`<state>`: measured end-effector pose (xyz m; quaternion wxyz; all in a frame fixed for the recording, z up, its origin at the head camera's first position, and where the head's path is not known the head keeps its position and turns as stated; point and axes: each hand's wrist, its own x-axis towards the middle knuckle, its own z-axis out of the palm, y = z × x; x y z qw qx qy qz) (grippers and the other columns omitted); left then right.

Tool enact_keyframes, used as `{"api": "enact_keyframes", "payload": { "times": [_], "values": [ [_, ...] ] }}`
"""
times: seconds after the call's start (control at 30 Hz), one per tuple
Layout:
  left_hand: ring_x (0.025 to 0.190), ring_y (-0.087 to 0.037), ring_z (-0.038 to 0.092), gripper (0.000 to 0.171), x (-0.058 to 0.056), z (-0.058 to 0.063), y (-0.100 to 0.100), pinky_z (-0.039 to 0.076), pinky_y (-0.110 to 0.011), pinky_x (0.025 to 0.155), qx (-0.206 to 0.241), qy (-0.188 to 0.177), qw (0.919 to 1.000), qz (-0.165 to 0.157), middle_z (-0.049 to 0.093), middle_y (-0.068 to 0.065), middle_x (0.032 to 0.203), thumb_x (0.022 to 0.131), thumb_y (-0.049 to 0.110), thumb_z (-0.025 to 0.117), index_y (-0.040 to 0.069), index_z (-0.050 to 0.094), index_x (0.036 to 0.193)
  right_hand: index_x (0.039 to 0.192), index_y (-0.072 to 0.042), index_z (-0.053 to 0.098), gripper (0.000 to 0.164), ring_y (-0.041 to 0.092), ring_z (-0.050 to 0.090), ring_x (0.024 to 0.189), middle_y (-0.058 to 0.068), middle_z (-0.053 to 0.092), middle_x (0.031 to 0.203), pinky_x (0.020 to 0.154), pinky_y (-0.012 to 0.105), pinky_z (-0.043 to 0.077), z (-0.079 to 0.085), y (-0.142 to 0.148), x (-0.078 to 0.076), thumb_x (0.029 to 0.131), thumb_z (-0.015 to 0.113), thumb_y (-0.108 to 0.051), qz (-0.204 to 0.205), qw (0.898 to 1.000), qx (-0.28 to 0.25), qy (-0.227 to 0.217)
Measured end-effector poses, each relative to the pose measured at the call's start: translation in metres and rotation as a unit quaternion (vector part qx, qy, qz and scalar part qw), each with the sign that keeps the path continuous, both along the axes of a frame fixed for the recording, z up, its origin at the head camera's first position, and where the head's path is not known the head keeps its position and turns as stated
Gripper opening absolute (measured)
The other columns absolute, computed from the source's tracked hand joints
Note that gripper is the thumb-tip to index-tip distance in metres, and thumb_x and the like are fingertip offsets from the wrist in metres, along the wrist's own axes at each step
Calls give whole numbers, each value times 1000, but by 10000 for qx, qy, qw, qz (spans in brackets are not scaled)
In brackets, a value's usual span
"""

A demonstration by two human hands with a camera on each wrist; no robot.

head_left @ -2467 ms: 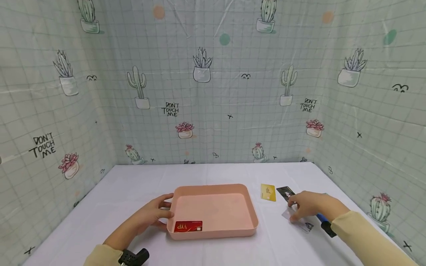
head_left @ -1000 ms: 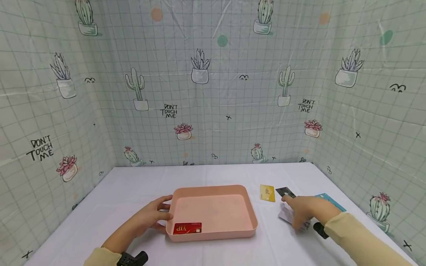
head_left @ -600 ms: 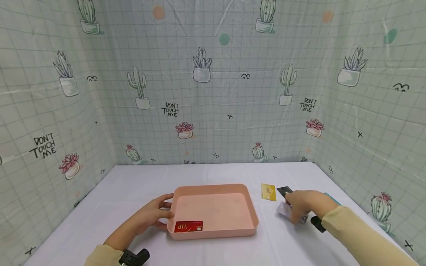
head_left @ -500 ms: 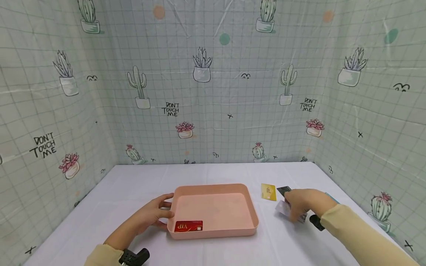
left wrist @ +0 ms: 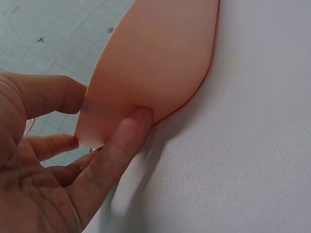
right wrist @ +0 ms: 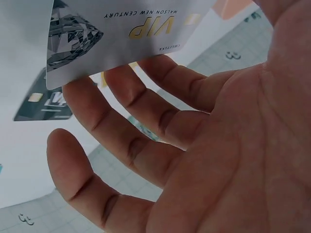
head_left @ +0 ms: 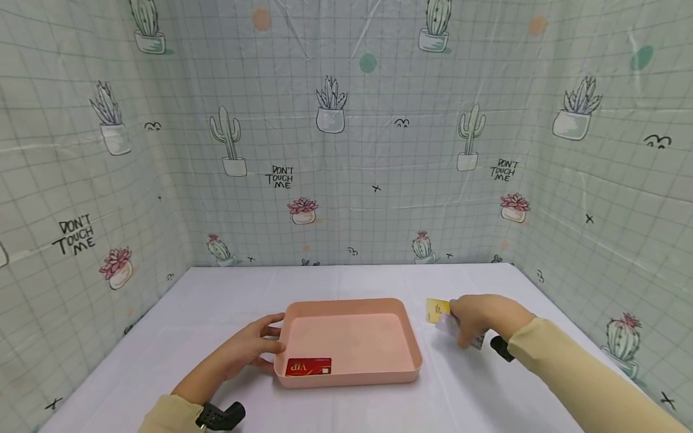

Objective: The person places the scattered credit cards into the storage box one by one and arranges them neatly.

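A shallow pink tray stands mid-table, with a red VIP card lying in its near left corner. My left hand touches the tray's left side. In the left wrist view its thumb presses the outer wall and other fingertips meet the rim. My right hand pinches a silver-white VIP card with a printed diamond, held over the table right of the tray. It overlaps a yellow card in the head view. A black card shows below in the right wrist view, hidden in the head view.
White cloth covers the table. Grey-green fabric walls printed with cacti enclose the back and both sides. Black camera straps are on both wrists.
My right hand has lifted the silver-white card and carried it left and slightly away from me, now covering the black card. The blue card has gone out of sight behind the arm. Left hand and tray stay put.
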<state>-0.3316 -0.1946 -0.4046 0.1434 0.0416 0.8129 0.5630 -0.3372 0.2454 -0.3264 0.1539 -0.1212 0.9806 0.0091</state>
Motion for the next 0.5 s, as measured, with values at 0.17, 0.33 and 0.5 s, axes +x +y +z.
{"api": "enact_keyframes", "payload": {
  "times": [0.17,0.33,0.5],
  "values": [
    [112,-33,66,78,0,1,0,64,-50,80,23,-5,10000,-10,50,-31,145,89,2,70,1,34,158,103,-9,58,35,19,55,78,4,58,87,68,35,47,8,-13,-2,73,74,-14,206,9995,-159,158],
    [111,-33,66,78,-1,0,-1,64,-50,80,81,-6,9999,-64,49,-31,145,89,2,70,-1,32,158,111,-10,60,41,19,56,80,4,59,90,70,38,50,16,-28,-1,74,78,-16,377,9986,-237,287],
    [110,-32,67,78,-1,1,-1,64,-50,80,48,-35,10000,-51,50,-30,145,89,3,70,0,33,158,115,-10,60,44,19,61,73,4,58,91,66,36,51,20,-41,-2,75,77,-14,411,9981,-331,314]
  ]
}}
